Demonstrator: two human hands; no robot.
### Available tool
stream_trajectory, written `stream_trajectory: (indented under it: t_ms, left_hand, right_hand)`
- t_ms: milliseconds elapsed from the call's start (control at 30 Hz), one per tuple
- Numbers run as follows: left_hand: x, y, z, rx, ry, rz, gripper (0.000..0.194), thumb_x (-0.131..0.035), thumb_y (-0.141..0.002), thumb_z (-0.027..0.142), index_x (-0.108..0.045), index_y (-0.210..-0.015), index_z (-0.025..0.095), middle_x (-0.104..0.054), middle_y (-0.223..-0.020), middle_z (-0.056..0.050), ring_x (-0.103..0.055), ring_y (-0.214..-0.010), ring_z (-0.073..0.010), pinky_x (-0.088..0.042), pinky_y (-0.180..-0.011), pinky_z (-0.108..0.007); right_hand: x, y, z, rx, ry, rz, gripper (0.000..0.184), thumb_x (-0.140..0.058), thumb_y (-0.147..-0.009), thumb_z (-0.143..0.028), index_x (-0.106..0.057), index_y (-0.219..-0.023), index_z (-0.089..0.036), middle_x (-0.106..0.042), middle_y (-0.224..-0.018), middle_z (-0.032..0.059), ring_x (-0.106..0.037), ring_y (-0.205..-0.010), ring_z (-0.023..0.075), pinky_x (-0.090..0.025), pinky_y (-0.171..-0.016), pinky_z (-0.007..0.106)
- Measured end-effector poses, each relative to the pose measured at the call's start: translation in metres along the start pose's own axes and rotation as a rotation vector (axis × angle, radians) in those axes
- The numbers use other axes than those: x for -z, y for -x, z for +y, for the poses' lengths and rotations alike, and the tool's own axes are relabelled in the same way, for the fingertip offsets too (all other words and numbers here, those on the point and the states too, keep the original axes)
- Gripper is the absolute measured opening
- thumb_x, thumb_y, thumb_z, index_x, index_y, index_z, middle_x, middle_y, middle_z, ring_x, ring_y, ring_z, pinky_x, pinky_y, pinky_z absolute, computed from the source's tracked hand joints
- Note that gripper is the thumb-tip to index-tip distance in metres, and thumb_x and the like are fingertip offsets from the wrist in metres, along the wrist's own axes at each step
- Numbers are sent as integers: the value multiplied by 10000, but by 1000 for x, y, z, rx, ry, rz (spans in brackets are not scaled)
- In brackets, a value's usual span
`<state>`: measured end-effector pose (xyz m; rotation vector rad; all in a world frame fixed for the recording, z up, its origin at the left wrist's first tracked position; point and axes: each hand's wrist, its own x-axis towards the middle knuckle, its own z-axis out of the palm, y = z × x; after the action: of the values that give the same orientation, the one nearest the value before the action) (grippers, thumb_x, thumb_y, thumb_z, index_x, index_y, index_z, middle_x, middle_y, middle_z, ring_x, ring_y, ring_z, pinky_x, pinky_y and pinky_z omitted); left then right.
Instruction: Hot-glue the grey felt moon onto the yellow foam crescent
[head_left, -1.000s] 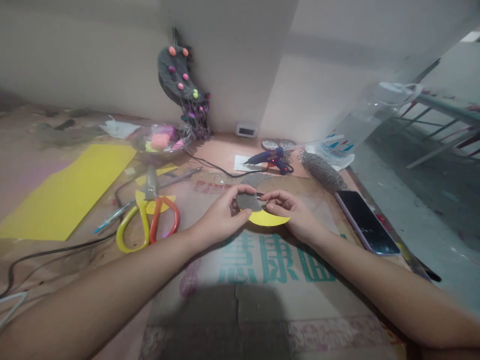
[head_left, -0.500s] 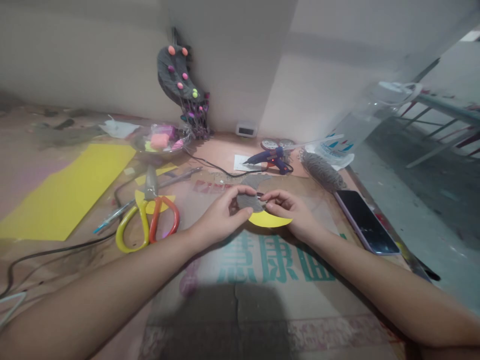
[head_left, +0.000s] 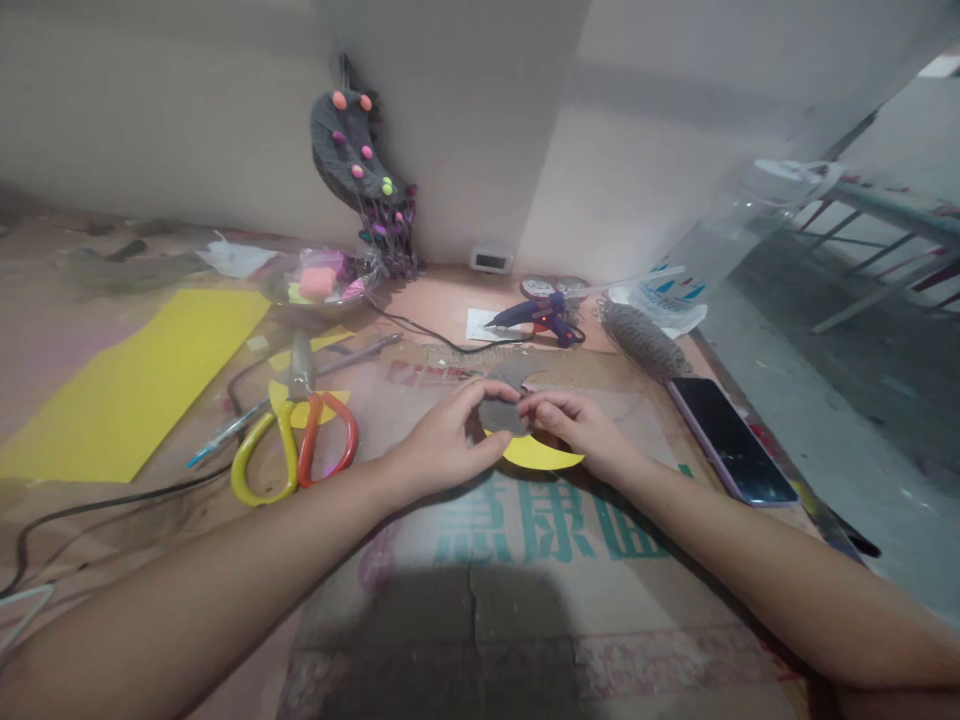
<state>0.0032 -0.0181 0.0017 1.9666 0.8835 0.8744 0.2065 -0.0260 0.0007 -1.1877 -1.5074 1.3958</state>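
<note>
Both my hands meet at the middle of a flattened cardboard box (head_left: pixel 525 590). My left hand (head_left: pixel 442 440) and my right hand (head_left: pixel 581 430) pinch a small yellow crescent-shaped paper piece (head_left: pixel 536 455) whose upper part is covered with grey-brown twine (head_left: pixel 501 414). The fingertips of both hands press on the twine-covered part, nearly touching each other. More loose grey twine (head_left: pixel 517 370) lies just behind the piece on the cardboard.
Yellow-and-orange scissors (head_left: pixel 296 440) and a pen (head_left: pixel 225 432) lie to the left, beside a yellow sheet (head_left: pixel 135 380). A blue glue gun (head_left: pixel 536 315), a twine spool (head_left: pixel 645 342) and a phone (head_left: pixel 731 440) are at the right. A decorated hanging crescent (head_left: pixel 356 160) leans in the corner.
My fingertips have drawn closer together over the twine-covered part, and the yellow piece has dropped slightly toward the cardboard.
</note>
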Motion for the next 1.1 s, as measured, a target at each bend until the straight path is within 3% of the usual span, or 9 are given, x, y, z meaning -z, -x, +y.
stream_trajectory:
  t_ms: [133, 233, 300, 367, 467, 567, 800, 967, 1100]
  left_hand:
    - [1, 2, -1, -92, -56, -73, 402, -608, -805, 264, -529, -1196, 216, -587, -1152, -67, -561, -1054, -217, -448, -920, -361]
    - [1, 2, -4, -70, 35, -104, 438, -588, -843, 324, -504, -1261, 224, -573, -1228, -87, -538, -1131, -238, -428, -964, -383]
    - [0, 0, -8, -24, 186, -60, 484, -550, -877, 358, -442, -1332, 236, -558, -1270, -95, -554, -1120, -224, -452, -935, -364]
    - [0, -3, -13, 19, 342, 78, 486, -524, -894, 381, -415, -1343, 233, -577, -1223, -91, -596, -1024, -189, -488, -862, -323]
    - [2, -9, -18, 149, 364, 237, 312, -557, -871, 417, -581, -1068, 176, -650, -947, -48, -624, -803, -149, -499, -750, -279]
    - [5, -10, -18, 205, 261, 262, 277, -571, -859, 436, -620, -845, 164, -652, -791, -22, -621, -760, -149, -486, -726, -263]
    - [4, -6, -11, 89, 113, 197, 268, -487, -920, 375, -677, -935, 186, -706, -924, -41, -628, -858, -159, -481, -834, -294]
    - [4, -8, -14, 151, 138, 227, 245, -580, -859, 400, -691, -910, 188, -718, -914, -45, -642, -865, -185, -498, -859, -345]
    - [4, -10, -15, 190, 192, 248, 147, -654, -795, 302, -667, -863, 172, -713, -919, -48, -648, -874, -183, -503, -860, -352]
  right_hand:
    - [0, 0, -3, -56, 15, -80, 391, -659, -758, -541, -589, -693, -162, -457, -536, -51, -357, -447, 63, -252, -437, 217]
    - [-1, 0, -2, -70, -30, -88, 334, -695, -747, -474, -567, -695, -170, -427, -505, -71, -341, -424, 56, -226, -417, 209]
    - [-1, 1, -1, -70, -90, -55, 317, -694, -751, -458, -563, -707, -172, -415, -499, -77, -334, -420, 54, -216, -413, 204]
    - [-1, 0, 2, -72, -133, -12, 310, -685, -758, -455, -557, -715, -176, -389, -481, -84, -312, -412, 52, -200, -409, 199]
    - [0, 0, 4, -75, -154, 51, 306, -686, -754, -452, -544, -712, -183, -359, -462, -91, -287, -405, 53, -193, -401, 194]
    - [0, -1, 5, -66, -162, 97, 297, -690, -748, -447, -544, -724, -189, -371, -468, -88, -297, -410, 56, -208, -396, 189]
    - [0, -1, 4, -56, -156, 132, 285, -676, -764, -439, -543, -721, -190, -383, -473, -84, -297, -411, 57, -214, -389, 188]
    - [1, -1, 5, -42, -158, 131, 283, -681, -771, -433, -549, -729, -187, -408, -484, -80, -318, -414, 57, -222, -393, 189]
    - [2, -1, 6, -33, -164, 130, 277, -681, -778, -426, -553, -737, -184, -418, -484, -79, -322, -411, 55, -222, -391, 190]
